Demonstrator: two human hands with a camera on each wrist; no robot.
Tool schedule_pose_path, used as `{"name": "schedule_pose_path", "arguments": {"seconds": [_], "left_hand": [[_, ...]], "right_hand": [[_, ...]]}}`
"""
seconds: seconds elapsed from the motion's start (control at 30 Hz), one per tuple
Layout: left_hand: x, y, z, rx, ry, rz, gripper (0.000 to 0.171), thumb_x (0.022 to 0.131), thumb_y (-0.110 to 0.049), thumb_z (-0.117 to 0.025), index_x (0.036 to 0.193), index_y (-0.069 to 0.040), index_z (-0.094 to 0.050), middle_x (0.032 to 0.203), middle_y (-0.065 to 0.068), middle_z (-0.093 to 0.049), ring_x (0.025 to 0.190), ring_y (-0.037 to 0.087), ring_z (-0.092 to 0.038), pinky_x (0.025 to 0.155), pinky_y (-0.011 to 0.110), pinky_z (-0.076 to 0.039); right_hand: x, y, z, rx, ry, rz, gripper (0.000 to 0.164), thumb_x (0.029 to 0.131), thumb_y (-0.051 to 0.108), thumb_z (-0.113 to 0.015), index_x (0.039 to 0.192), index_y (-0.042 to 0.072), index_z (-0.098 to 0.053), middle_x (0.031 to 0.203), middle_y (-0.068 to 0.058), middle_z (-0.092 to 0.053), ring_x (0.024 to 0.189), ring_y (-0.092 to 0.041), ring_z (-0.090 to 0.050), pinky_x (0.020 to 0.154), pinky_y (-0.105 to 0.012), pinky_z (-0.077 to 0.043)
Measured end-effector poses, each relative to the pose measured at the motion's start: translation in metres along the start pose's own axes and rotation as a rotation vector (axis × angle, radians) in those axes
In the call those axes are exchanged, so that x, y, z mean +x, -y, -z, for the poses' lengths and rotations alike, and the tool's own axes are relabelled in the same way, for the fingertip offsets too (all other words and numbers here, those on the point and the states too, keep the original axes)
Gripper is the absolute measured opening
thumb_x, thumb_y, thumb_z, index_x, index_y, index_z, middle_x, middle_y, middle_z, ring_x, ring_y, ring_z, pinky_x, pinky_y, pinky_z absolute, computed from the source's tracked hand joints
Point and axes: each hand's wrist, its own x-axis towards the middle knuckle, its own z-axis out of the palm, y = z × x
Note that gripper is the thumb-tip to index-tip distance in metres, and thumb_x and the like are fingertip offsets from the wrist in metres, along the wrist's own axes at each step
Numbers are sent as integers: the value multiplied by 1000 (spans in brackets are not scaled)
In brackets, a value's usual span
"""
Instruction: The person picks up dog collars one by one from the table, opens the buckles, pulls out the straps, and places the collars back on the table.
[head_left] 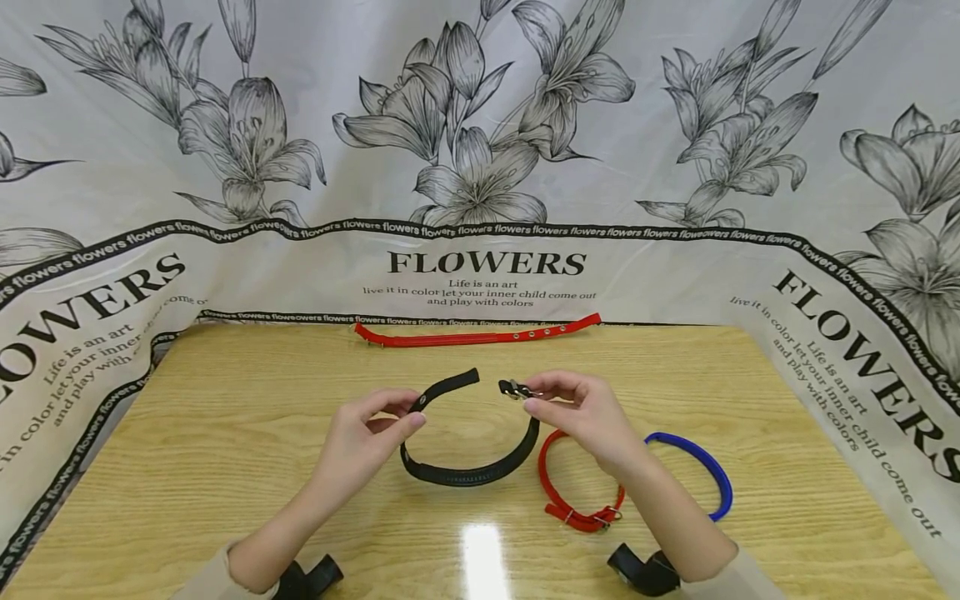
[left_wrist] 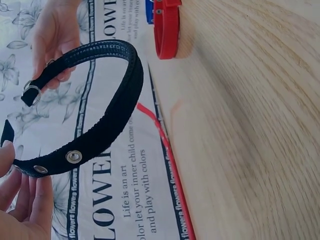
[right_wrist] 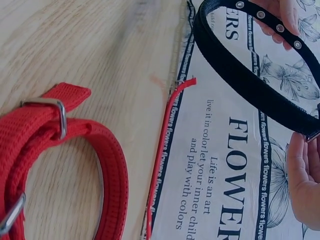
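Observation:
Between my two hands a black collar is bent into a loop with its ends apart. My left hand pinches the strap near its plain end, where metal eyelets show. At the other end my right hand pinches the strap by the metal buckle. In the right wrist view, a row of eyelets runs along the far side of the loop. Below my right hand lies a buckled red collar, partly behind the forearm.
A blue collar lies right of the red one, partly hidden by my right arm. Along the table's far edge stretches an unbuckled red collar. Black objects sit by both forearms. Flower-printed cloth borders the wooden table.

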Motion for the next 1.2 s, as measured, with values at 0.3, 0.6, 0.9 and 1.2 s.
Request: {"name": "schedule_pose_path", "arguments": {"seconds": [0.3, 0.6, 0.9, 1.2], "left_hand": [[4, 7, 7, 42, -64, -14, 28, 84, -13, -70, 110, -2, -65, 91, 6, -65, 85, 13, -60, 73, 23, -54], [14, 18, 19, 62, -98, 24, 43, 88, -6, -63, 129, -4, -49, 96, 11, -64, 85, 18, -62, 72, 22, -53], [23, 33, 30, 65, -151, 32, 33, 90, 3, -55, 122, -1, -46, 99, 18, -66, 89, 26, -64, 72, 17, -50], [29, 35, 39, 97, -224, 57, 16, 88, -7, -64, 101, 3, -66, 94, 18, -66, 76, 9, -61, 63, 14, -49]], "right_hand": [[1, -4, 14, -55, -29, 4, 33, 83, 10, -71, 111, -3, -60, 97, -13, -63, 88, -17, -61, 77, -27, -53], [3, -12, 30, -237, -102, 62, 39, 84, 4, -67, 122, 4, -58, 95, -13, -61, 88, -16, -60, 77, -22, -52], [10, -21, 45, -389, -213, 96, 32, 86, 4, -65, 117, 0, -61, 92, -14, -66, 79, -9, -62, 69, -19, -52], [19, -31, 60, -392, -315, 24, 34, 90, 21, -64, 116, 0, -61, 94, -12, -66, 82, -3, -59, 72, -18, -50]]}}
